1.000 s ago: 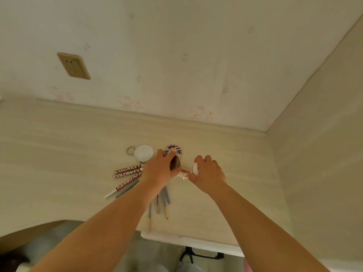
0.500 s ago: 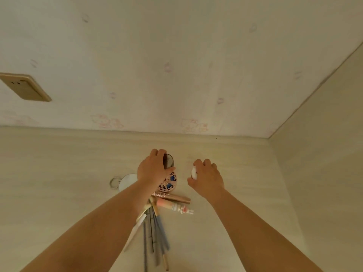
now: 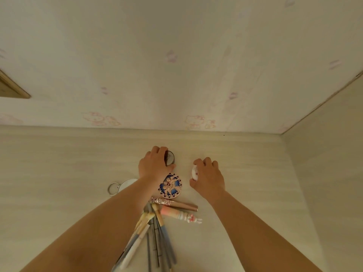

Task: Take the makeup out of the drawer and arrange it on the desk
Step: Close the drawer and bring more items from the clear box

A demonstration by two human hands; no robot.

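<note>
1. Since the earlier frame, the left hand (image 3: 155,165) carried the dark jar (image 3: 170,158) farther back on the counter (image 3: 59,173).
2. It gripped the jar, apparently for placement.
3. The right hand (image 3: 208,176) clasped a white compact (image 3: 194,172) beside it.

Two hands are in view, the left hand (image 3: 154,165) and the right hand (image 3: 209,176). Each holds one small round item: one dark round jar (image 3: 170,158) and one white round case (image 3: 194,172). On the desk (image 3: 59,173) lie one blue-patterned round compact (image 3: 171,187), one white round mirror with a ring (image 3: 125,184), two tube-shaped cosmetics, a rose-gold one (image 3: 176,203) and a pink one with a rabbit cap (image 3: 179,213). The bundle of pencils and brushes (image 3: 155,238) overlaps too much to count.
</note>
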